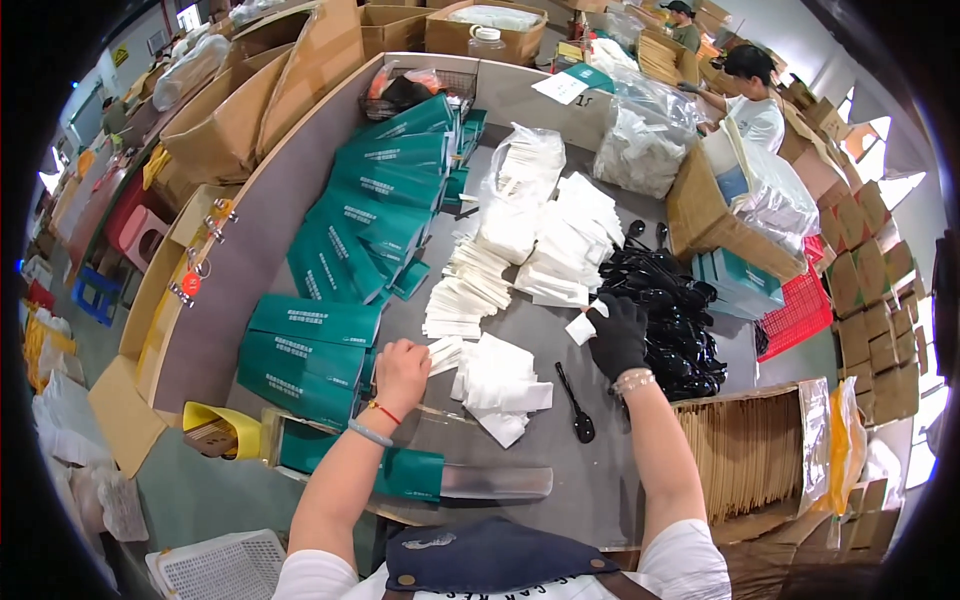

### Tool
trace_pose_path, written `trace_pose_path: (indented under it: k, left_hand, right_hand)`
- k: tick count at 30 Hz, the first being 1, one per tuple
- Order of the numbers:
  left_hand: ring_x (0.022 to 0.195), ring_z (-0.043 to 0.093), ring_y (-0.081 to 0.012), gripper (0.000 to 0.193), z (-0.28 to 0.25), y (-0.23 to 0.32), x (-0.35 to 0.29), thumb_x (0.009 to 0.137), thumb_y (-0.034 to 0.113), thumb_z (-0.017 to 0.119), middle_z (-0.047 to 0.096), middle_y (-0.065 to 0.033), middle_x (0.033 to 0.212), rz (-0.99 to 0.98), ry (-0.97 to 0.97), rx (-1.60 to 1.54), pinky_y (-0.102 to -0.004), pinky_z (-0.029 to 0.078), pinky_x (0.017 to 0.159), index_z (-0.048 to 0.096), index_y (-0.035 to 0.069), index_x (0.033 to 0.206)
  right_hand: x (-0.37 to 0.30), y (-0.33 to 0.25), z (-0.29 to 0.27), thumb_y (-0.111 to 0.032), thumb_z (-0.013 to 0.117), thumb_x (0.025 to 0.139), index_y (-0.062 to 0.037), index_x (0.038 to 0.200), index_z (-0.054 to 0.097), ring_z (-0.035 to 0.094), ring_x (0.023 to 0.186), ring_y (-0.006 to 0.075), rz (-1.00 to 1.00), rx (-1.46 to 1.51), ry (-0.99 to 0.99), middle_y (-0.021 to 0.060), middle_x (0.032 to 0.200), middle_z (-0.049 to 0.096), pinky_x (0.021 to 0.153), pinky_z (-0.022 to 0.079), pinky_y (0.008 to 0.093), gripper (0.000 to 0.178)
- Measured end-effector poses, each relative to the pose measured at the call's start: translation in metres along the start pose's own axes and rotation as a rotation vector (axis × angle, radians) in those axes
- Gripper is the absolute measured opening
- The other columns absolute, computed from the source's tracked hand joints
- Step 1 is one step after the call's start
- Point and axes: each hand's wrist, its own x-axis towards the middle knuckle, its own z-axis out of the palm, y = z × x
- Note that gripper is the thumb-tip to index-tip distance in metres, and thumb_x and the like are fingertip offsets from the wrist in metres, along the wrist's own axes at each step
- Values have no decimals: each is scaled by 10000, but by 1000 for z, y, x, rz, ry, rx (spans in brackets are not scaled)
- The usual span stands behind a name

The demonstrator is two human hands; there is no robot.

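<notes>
My left hand, bare with its fingers curled together, is at the right edge of the near stack of green printed paper sleeves. Small white packets lie against its fingertips; whatever it grips is hidden. On my right hand is a black glove, and the fingers pinch a small white packet. That hand is beside a pile of black plastic spoons. Between my hands lie loose white napkins and a single black spoon.
More green sleeves fan out at far left. White packet piles fill the middle back. A carton of wooden sticks stands near right, a red basket beyond. Grey partitions edge the table. A co-worker is at back right.
</notes>
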Motion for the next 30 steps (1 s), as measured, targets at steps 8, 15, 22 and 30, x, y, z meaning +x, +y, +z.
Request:
trace_pose_path:
  k: [8, 15, 22, 30]
  left_hand:
    - [778, 592, -321, 63, 4, -3, 12, 777, 157, 685, 587, -94, 818, -50, -39, -65, -443, 472, 696, 648, 108, 790]
    - [787, 576, -337, 102, 0, -10, 16, 791, 133, 682, 574, -104, 802, 38, -48, 44, -451, 474, 698, 592, 88, 807]
    - [817, 577, -354, 72, -3, -10, 11, 829, 110, 630, 585, -133, 863, -5, -94, -58, -470, 466, 702, 573, 71, 850]
    - [813, 539, -307, 40, -38, 7, -5, 796, 59, 656, 582, -92, 850, 173, -4, 109, -422, 444, 718, 627, 86, 788]
  right_hand:
    - [23, 27, 30, -187, 622, 742, -271, 1012, 713, 401, 1248, 283, -209, -250, -18, 20, 1231, 563, 1036, 243, 586, 298]
    - [-67, -81, -11, -216, 755, 617, -146, 897, 656, 514, 1084, 285, -247, 211, 79, 27, 1090, 616, 932, 386, 462, 305]
    - [-145, -51, -41, -190, 836, 668, -70, 1198, 575, 538, 1120, 301, 50, 637, 119, 120, 1189, 574, 959, 437, 376, 603]
    - [-321, 124, -39, -207, 664, 870, 34, 1231, 545, 532, 1136, 375, 1122, -19, 114, 228, 1219, 567, 969, 442, 430, 450]
